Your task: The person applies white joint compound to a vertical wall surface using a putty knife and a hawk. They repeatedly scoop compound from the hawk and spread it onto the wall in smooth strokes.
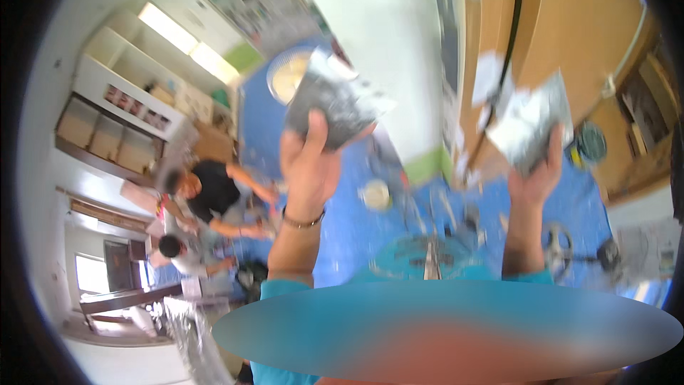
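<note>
Raised in front of me, my left hand (313, 164) grips a flat grey, silvery square piece (329, 103), the thumb lying across its face. A dark bracelet (303, 222) circles that wrist. My right hand (536, 180) holds up a second silvery piece (533, 122) of similar size, also by its lower part. Both pieces look shiny and foil-like, but motion blur hides their exact kind. The two hands are well apart.
Blue sheeting (349, 242) covers the floor, with a round tub (288, 77) and a small pale container (375, 194) on it. At left are a person in black (214, 189) and a person in white (189, 257). Wooden panels (570, 21) stand at right, crossed by a black cable (514, 36).
</note>
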A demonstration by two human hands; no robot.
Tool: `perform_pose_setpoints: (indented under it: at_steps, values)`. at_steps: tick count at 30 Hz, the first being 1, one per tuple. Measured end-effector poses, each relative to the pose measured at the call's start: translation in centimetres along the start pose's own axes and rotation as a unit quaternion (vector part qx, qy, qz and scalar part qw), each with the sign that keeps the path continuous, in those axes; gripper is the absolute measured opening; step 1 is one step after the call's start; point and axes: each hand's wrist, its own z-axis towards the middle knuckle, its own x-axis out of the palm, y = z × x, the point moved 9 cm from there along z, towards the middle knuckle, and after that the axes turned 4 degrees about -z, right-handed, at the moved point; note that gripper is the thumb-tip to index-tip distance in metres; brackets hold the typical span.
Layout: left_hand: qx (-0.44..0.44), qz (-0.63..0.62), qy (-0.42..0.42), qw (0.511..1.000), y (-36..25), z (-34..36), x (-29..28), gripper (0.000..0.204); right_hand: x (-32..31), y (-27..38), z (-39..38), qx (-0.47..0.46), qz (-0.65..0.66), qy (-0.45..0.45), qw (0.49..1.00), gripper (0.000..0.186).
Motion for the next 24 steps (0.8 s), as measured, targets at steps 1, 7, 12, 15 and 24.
perform_pose_setpoints:
  at_steps: [1,7,12,15,24]
  values:
    - [0.09,0.062,0.027,0.994,-3.3,1.6,2.4,0.051,-2.3,1.4,1.2,-0.026,-0.041,-0.081,0.996,0.046]
    - [0.571,0.526,0.026,0.63,-22.2,13.1,24.4,0.036,-11.3,7.5,9.3,-0.093,-0.068,-0.152,0.982,0.044]
    - [0.721,0.617,0.022,0.313,-29.1,21.6,43.3,0.025,-17.2,9.5,11.9,-0.095,-0.054,-0.174,0.979,0.05]
    - [0.704,0.673,0.026,0.226,-31.0,26.1,47.4,0.029,-20.1,9.6,12.7,-0.068,-0.051,-0.239,0.967,0.054]
    - [0.638,0.755,-0.025,0.147,-33.0,32.8,47.7,0.031,-26.3,9.3,15.1,-0.009,-0.073,-0.278,0.958,0.065]
